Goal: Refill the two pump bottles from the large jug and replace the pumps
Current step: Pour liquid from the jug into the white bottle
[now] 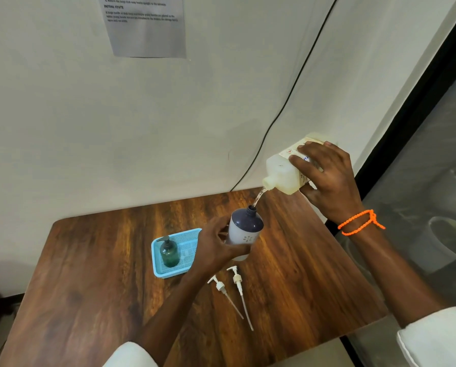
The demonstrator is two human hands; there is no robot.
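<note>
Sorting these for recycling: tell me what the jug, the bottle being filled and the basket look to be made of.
Jug: seemingly translucent, matte plastic; pale liquid shows through its wall. Bottle being filled: apparently opaque plastic, smooth white body, dark navy shoulder with a dull sheen. Basket: likely light blue moulded plastic; its walls are a fine mesh grid.
</note>
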